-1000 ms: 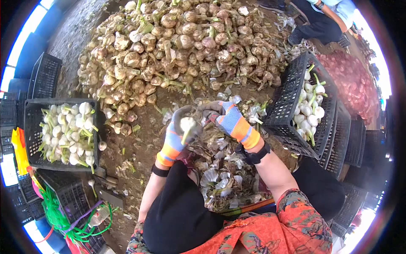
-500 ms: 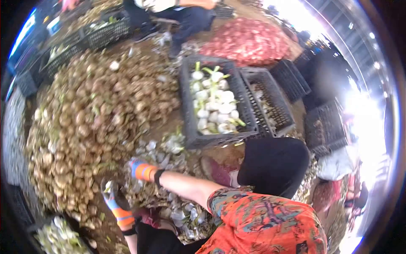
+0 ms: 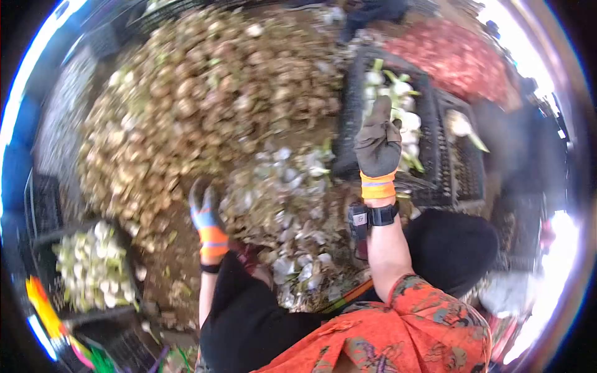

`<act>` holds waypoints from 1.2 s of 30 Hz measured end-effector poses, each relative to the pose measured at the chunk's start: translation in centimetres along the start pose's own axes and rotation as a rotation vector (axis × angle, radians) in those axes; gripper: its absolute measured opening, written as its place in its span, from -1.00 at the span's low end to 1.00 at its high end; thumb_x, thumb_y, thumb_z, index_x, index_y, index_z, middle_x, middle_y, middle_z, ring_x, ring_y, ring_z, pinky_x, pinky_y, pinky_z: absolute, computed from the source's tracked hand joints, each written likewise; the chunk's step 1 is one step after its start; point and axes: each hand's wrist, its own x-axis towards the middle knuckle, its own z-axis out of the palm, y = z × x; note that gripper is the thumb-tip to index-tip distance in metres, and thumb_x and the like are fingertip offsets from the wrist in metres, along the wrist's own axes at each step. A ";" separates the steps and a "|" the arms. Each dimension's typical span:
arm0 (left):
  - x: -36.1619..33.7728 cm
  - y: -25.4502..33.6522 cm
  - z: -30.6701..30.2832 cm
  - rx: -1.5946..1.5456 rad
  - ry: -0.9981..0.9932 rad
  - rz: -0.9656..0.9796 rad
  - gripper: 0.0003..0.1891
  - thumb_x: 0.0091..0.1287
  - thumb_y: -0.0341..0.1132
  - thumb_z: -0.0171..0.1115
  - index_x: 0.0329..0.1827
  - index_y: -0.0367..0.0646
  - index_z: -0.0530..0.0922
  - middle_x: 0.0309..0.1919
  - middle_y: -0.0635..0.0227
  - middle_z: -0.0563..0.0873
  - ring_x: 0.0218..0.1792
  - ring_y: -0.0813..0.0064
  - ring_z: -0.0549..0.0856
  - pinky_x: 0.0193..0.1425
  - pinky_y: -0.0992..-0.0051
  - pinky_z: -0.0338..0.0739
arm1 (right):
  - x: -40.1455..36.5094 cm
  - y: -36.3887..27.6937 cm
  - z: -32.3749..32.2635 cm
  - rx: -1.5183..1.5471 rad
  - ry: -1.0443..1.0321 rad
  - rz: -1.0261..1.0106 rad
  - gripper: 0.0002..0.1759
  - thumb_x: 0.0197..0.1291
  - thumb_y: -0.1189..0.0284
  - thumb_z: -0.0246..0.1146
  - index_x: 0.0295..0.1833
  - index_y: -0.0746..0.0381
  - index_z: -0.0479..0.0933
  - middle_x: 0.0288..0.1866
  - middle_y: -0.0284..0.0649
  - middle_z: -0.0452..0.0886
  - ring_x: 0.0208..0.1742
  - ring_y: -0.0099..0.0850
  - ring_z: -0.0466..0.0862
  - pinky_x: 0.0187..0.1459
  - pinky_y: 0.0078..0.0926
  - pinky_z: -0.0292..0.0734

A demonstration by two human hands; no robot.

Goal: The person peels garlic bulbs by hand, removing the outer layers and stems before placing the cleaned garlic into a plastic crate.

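While my right hand (image 3: 377, 146) stretches over the black crate (image 3: 347, 124) of peeled white garlic (image 3: 398, 87), its fingers (image 3: 380, 109) lie straight and loose, gripping nothing I can see. My left hand (image 3: 204, 208) hangs low between the husk heap (image 3: 280, 186) and the pile of unpeeled garlic (image 3: 199, 93). Blur hides its fingers, so I cannot tell their state.

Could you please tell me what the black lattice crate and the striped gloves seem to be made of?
The black lattice crate looks like matt moulded plastic, given its even grid of holes. The gloves on the right hand and left hand look like knitted fabric with striped orange-and-blue cuffs; blur hides any coating.
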 end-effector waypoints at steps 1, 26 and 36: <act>0.4 -0.7 -0.4 0.062 0.024 0.023 -0.59 0.28 -0.55 0.08 0.21 -0.22 0.36 0.14 0.25 0.48 0.13 0.42 0.47 0.22 0.45 0.37 | 0.5 2.1 -2.2 0.029 0.120 0.212 -0.61 0.27 0.35 0.00 0.20 0.16 0.40 0.13 -0.17 0.53 0.12 -0.36 0.53 -0.05 -0.41 0.47; -0.8 -3.3 -2.7 -0.003 -0.169 0.214 -0.40 -0.10 -0.74 0.28 0.10 -0.28 0.39 0.10 0.27 0.48 0.14 0.44 0.47 0.15 0.50 0.41 | -4.5 20.6 -12.0 -1.112 0.420 0.580 -0.75 0.02 0.67 0.17 -0.11 0.37 0.48 -0.25 -0.19 0.63 -0.24 -0.45 0.62 -0.23 -0.53 0.57; -2.4 0.5 -2.3 -0.129 -0.211 0.120 -0.50 0.15 -0.58 0.19 0.19 -0.24 0.31 0.03 0.23 0.53 -0.03 0.40 0.58 -0.03 0.45 0.57 | -2.7 18.4 -9.0 -1.278 0.015 0.685 -0.75 0.02 0.64 0.20 -0.11 0.37 0.50 -0.19 -0.17 0.63 -0.20 -0.43 0.63 -0.15 -0.52 0.55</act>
